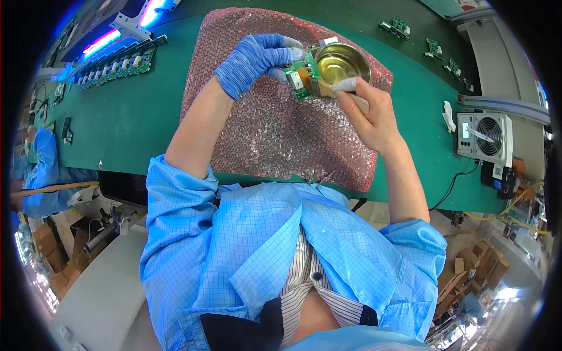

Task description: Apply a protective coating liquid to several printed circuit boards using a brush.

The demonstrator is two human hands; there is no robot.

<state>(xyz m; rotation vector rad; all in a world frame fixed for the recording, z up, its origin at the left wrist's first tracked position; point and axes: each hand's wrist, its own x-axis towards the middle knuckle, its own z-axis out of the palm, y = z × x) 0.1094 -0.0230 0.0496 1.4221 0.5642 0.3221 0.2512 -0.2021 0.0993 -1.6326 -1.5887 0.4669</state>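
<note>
My left hand (252,61), in a blue knitted glove with pale fingertips, grips a small green circuit board (300,88) by its left edge. The board is tilted beside a round metal bowl (367,63) that has clear yellowish liquid in it. My right hand (377,114) is bare except for white covers on the fingertips. Its fingers are closed on a brush (362,105) with a flat, pale wooden handle. The brush's tip meets the board's lower right side, near an orange-brown part. Pink bubble wrap (281,134) lies under both hands.
On the green table (129,117), a long row of joined boards (117,64) lies back left beside purple-lit equipment. Several loose boards (398,28) are at the back right. A white fan unit (485,137) with a cable stands right. A person's blue sleeve (44,158) shows far left.
</note>
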